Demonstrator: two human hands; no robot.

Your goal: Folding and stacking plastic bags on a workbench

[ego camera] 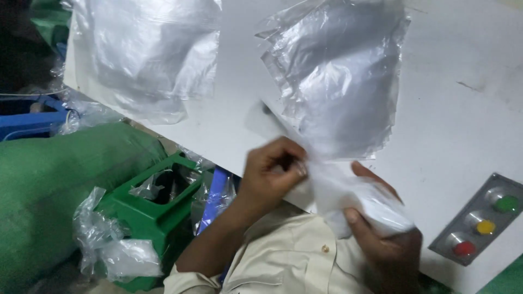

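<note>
While the left hand is pinching the bag's lower edge, the right hand is closing round a white wad just below. Bag's looking flimsy, slippery; I'd be gripping the edge.

bag pile: cut off at top | right hand: blurred, wrapped in film

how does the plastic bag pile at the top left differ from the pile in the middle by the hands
The top-left bag pile lies untouched at the white table's left edge; the middle bag pile sits right above the hands. The top-left pile lies fairly square and flat; the middle one is fanned out, corners splayed. The left hand pinches a sheet at the middle pile's lower edge while the right hand holds a white piece. Both piles are clear, glossy, crinkled plastic.
</note>
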